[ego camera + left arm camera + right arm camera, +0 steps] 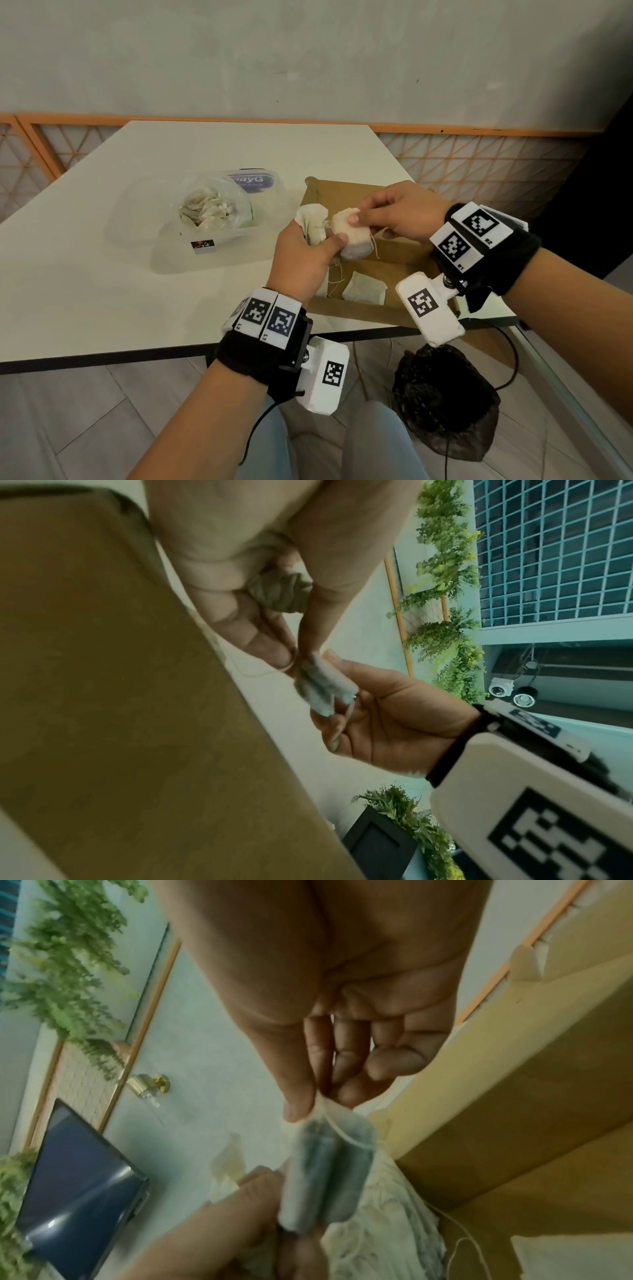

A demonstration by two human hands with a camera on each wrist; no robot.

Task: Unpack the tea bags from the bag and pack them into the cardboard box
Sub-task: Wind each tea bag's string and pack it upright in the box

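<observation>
— Where are your hands?
— Over the box [394, 270]. Your right hand [400, 214] pinches one tea bag [356, 240] between thumb and fingers; your left hand [301, 260] curls round a bunch [313, 222] of others.
— And the rest?
— One flat bag [364, 291] lies in the box. The plastic bag [212, 209] sits on the table [85, 240], left of the box.

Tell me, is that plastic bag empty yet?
No. The open plastic bag still holds a heap of pale tea bags, seen through its mouth.
</observation>
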